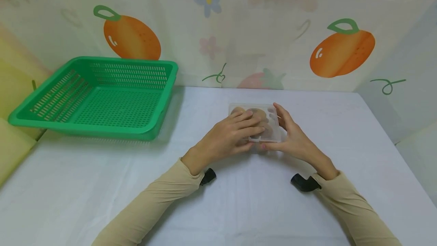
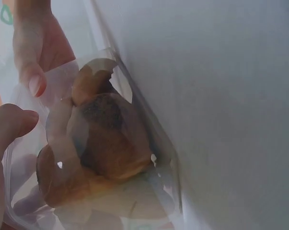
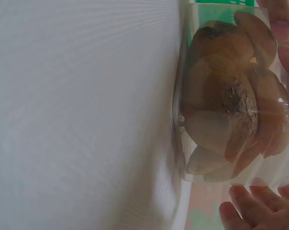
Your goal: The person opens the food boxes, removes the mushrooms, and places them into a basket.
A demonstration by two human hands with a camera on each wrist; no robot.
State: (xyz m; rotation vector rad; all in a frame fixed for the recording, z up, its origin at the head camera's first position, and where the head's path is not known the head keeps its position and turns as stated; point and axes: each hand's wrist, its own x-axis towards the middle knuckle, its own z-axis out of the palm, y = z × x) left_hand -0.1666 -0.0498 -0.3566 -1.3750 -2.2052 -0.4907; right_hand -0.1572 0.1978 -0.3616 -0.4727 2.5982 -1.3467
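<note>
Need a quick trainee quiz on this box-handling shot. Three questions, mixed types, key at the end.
1. What shows through the walls of the clear plastic box?
2. True or false: the perforated green basket stands to the right of the box in the head view.
3. Which grip lies over the top of the box: A) left, B) right, C) neither?

Key:
1. Brown, rounded pieces, some with dark patches; exact kind unclear.
2. False; it stands to the left.
3. A. The left grip lies over the top; the right grip holds the right side.
</note>
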